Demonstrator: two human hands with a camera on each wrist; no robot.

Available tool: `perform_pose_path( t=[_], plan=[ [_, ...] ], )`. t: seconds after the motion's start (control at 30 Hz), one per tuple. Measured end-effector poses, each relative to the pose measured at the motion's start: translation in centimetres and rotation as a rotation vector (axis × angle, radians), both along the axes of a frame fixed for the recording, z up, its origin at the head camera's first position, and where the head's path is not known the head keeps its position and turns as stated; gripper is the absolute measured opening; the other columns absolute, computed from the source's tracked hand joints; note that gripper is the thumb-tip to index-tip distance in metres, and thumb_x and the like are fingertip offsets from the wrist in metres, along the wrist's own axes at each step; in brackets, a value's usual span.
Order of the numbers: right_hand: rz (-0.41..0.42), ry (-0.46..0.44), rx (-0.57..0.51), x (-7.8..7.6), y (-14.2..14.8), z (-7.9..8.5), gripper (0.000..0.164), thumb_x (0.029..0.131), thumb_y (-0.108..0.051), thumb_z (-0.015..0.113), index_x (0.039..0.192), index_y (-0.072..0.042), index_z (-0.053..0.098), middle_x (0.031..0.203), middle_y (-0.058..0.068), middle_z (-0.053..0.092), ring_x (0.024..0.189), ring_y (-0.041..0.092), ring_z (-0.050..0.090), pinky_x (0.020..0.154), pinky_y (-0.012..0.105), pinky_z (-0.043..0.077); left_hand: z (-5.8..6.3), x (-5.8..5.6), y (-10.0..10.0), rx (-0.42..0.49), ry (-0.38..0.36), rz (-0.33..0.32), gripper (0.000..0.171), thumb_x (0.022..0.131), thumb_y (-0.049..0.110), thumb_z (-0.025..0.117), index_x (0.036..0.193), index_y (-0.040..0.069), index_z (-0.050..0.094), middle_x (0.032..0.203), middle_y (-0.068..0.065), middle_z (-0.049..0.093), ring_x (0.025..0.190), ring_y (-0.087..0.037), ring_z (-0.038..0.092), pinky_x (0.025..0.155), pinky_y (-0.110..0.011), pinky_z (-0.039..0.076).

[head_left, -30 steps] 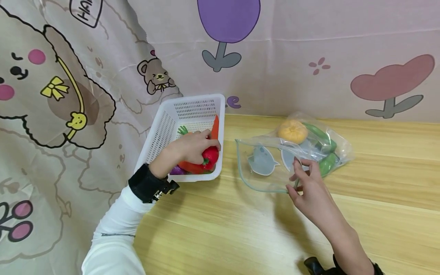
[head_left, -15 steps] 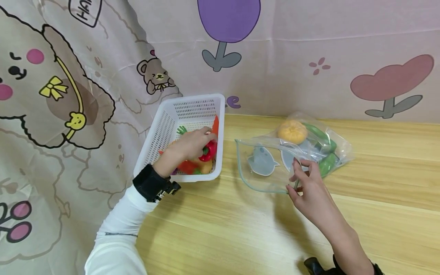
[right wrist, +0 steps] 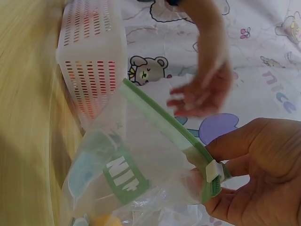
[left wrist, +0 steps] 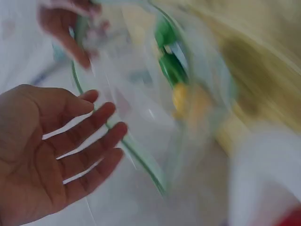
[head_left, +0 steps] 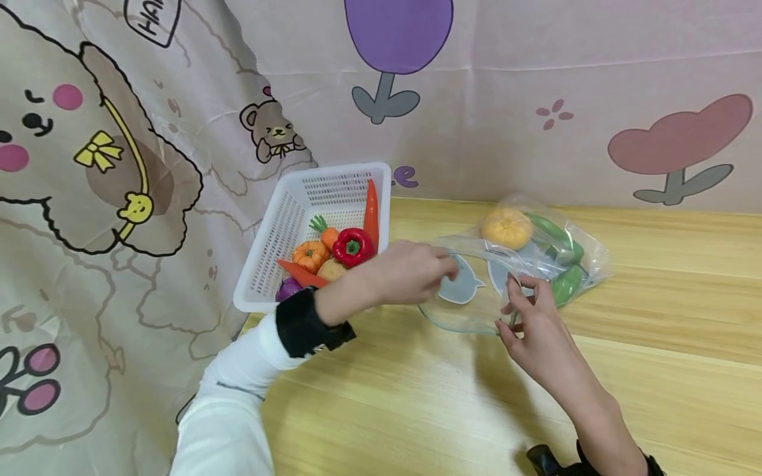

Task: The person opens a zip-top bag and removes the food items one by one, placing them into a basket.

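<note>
My right hand (head_left: 538, 327) pinches the rim of a clear zip bag (head_left: 476, 246), close by the white slider (right wrist: 215, 172). The bag lies at mid-table with its mouth facing left. Inside it are a yellow-orange pumpkin-like toy (head_left: 507, 228) and green toy vegetables (head_left: 550, 238). My left hand (head_left: 411, 272) is in the air, over the left part of the bag's mouth in the head view. Its palm shows bare in the left wrist view, with loosely bent, spread fingers (left wrist: 94, 155). Nothing is held in it.
Left of the bag stands a white perforated basket (head_left: 262, 271). It holds a red bell pepper (head_left: 352, 247), a small orange pumpkin (head_left: 311, 256), a carrot (head_left: 330, 238), a long orange-red vegetable (head_left: 372, 215) and a purple one (head_left: 288, 289). A printed curtain (head_left: 506, 132) hangs behind.
My left hand has come out of the basket and moved right to the bag's mouth, leaving the red bell pepper in the basket. My right hand has stayed in place, pinching the bag.
</note>
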State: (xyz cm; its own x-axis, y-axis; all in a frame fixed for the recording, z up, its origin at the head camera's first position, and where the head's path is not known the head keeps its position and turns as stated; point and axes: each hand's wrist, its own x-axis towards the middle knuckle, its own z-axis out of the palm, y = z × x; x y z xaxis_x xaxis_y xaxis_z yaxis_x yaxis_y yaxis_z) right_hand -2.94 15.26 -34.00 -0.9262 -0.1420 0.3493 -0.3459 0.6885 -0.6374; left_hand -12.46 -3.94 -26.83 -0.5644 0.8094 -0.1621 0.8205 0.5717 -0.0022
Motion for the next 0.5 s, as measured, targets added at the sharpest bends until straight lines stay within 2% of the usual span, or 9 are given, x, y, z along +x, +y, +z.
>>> perform_pose_path(
  t=[0.1, 0.23, 0.33, 0.4, 0.5],
  plan=[
    [0.009, -0.013, 0.041, 0.2, -0.1, 0.0, 0.064, 0.07, 0.016, 0.067, 0.129, 0.017, 0.043, 0.123, 0.031, 0.034, 0.078, 0.025, 0.059, 0.053, 0.022, 0.048, -0.1, 0.6, 3.0, -0.17, -0.012, -0.026, 0.028, 0.092, 0.015, 0.049, 0.118, 0.017, 0.06, 0.112, 0.003, 0.063, 0.097, -0.01, 0.061, 0.076, -0.026, 0.052],
    [0.013, -0.064, 0.111, 0.4, -0.3, 0.1, 0.066, 0.073, 0.012, 0.066, 0.134, 0.012, 0.04, 0.128, 0.029, 0.033, 0.081, 0.026, 0.058, 0.052, 0.023, 0.044, -1.2, 0.3, 6.3, -0.354, -0.081, 0.007, 0.028, 0.096, 0.02, 0.044, 0.12, 0.017, 0.056, 0.111, 0.003, 0.061, 0.094, -0.009, 0.058, 0.075, -0.027, 0.049],
    [0.01, -0.115, 0.138, 0.6, -0.4, 0.2, 0.067, 0.076, 0.01, 0.064, 0.137, 0.008, 0.037, 0.132, 0.029, 0.03, 0.084, 0.029, 0.057, 0.05, 0.023, 0.04, -2.4, -0.2, 8.4, -0.456, -0.168, 0.093, 0.032, 0.098, 0.023, 0.04, 0.127, 0.024, 0.054, 0.116, 0.007, 0.059, 0.09, -0.007, 0.053, 0.073, -0.024, 0.043],
    [0.008, -0.132, 0.147, 0.7, -0.5, 0.3, 0.068, 0.076, 0.009, 0.064, 0.138, 0.007, 0.036, 0.132, 0.03, 0.028, 0.085, 0.031, 0.056, 0.049, 0.023, 0.038, -3.0, -0.8, 9.7, -0.539, -0.209, 0.161, 0.033, 0.099, 0.027, 0.036, 0.129, 0.03, 0.052, 0.123, 0.012, 0.055, 0.091, -0.007, 0.049, 0.077, -0.025, 0.039],
    [0.006, -0.124, 0.162, 0.8, -0.7, 0.2, 0.068, 0.075, 0.01, 0.065, 0.136, 0.009, 0.035, 0.131, 0.032, 0.026, 0.081, 0.032, 0.055, 0.047, 0.023, 0.037, -3.7, -1.8, 11.0, -0.602, -0.239, 0.228, 0.03, 0.099, 0.032, 0.034, 0.123, 0.037, 0.051, 0.126, 0.015, 0.047, 0.093, -0.007, 0.044, 0.08, -0.026, 0.036]
  ],
)
